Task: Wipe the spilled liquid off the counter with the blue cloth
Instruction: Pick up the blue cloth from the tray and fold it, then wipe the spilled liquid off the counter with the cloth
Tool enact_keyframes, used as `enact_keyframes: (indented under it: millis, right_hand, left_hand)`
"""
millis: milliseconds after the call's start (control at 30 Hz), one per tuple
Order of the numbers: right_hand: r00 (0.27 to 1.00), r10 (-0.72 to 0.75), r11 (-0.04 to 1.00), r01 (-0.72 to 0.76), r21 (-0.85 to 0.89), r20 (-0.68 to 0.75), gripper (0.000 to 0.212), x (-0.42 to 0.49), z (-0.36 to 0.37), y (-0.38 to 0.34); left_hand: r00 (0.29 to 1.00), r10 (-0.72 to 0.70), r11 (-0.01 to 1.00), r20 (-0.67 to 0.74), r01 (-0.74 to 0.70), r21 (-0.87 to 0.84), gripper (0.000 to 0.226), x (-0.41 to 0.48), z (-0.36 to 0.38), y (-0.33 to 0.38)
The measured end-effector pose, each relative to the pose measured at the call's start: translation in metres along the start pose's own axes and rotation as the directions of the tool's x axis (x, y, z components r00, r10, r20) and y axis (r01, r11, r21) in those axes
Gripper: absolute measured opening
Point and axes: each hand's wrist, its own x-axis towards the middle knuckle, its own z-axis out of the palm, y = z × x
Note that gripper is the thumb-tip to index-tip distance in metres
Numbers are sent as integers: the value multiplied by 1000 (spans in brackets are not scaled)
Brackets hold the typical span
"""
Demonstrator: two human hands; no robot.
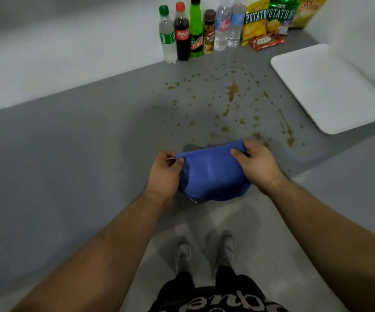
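Note:
The blue cloth hangs stretched between both hands, just above the near edge of the grey counter. My left hand pinches its upper left corner. My right hand grips its upper right corner. Brown spilled liquid lies on the counter beyond the cloth as one larger puddle with many drops and streaks scattered around it, some reaching almost to my right hand.
Several drink bottles stand in a row against the back wall, with snack bags beside them. A white tray lies at the right, close to the spill. The floor and my shoes show below the counter edge.

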Motion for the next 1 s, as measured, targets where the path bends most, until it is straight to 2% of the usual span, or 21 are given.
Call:
enact_keyframes:
  millis: [67,167,233,300,400,467,500,567,633,700,800,1000]
  right_hand:
    - [1000,-5,1000,5,-7,-18,24,10,8,-2]
    - [999,47,995,-45,-90,19,25,27,17,-1]
    - [996,49,991,-39,-126,77,27,30,23,4]
    - [996,-7,989,20,-149,91,41,29,26,11]
    - [993,-122,967,117,-225,-5,47,22,31,19]
    - [971,-224,905,175,-387,-84,47,17,37,23]
    - [953,-293,855,223,-468,-80,44,14,42,24]
    - [901,-433,760,376,-531,19,36,5,58,25]
    - [862,-486,675,476,-564,146,40,-5,80,24]
    - [896,-374,637,435,-637,238,60,-16,103,23]
    - [954,-194,567,300,-767,229,83,-20,127,29]
    - [978,-121,605,206,-769,167,80,-11,144,17]
  left_hand:
    - [999,-48,994,15,49,-101,4,6,-1,-7]
    - [996,-80,988,36,84,-128,22,11,-2,-19]
    - [998,-48,998,45,50,-40,33,9,-2,-26]
    - [999,23,999,45,-24,40,37,10,-2,-32]
    - [993,118,976,23,-120,183,34,14,-3,-35]
    - [986,168,905,9,-158,396,31,15,-8,-38]
    - [978,209,855,4,-184,485,33,16,-13,-40]
    - [942,334,734,37,-285,617,33,16,-22,-46]
    - [888,449,568,102,-372,734,30,19,-32,-53]
    - [864,491,457,114,-367,810,32,25,-41,-60]
    - [849,505,384,156,-383,840,38,33,-52,-73]
    - [837,519,355,175,-397,847,45,40,-57,-84]
